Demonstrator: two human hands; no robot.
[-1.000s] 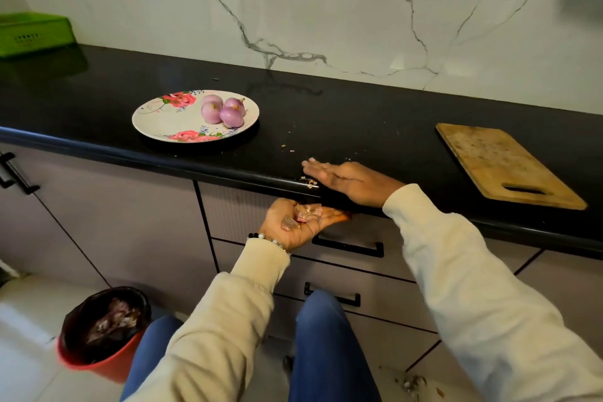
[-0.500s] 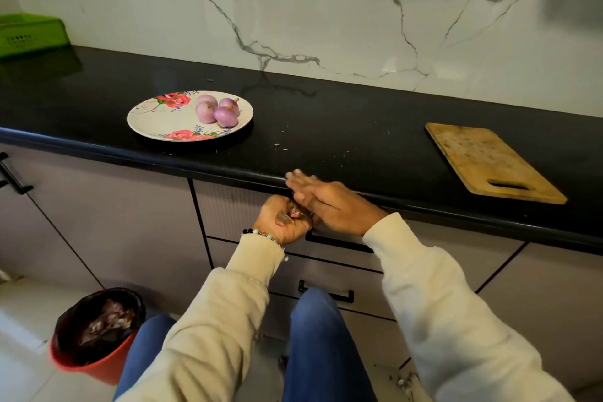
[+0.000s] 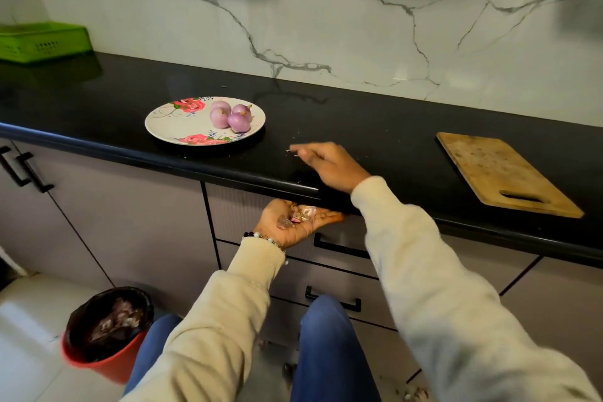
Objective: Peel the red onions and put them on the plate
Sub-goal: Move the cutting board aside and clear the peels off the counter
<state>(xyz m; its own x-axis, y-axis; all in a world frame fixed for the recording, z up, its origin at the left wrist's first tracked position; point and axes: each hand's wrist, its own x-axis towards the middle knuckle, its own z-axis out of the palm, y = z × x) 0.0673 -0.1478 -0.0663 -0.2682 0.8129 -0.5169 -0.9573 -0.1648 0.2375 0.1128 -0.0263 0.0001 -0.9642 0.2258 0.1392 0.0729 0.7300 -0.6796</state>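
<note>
Below the counter (image 3: 375, 127) edge, left hand (image 3: 293, 222) cups peel scraps (image 3: 301, 215); right hand (image 3: 326, 165), fingers apparently loose, sweeps remaining bits; next, bin (image 3: 104, 333) them.

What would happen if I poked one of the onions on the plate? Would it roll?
Probably a little. The onions look round and smooth, so a poke would likely set one rolling. They sit bunched together, so the others may stop it. The plate looks shallow, so its rim might not hold back a hard push. Peeled, they look shiny, so perhaps slippery to grab.
</note>
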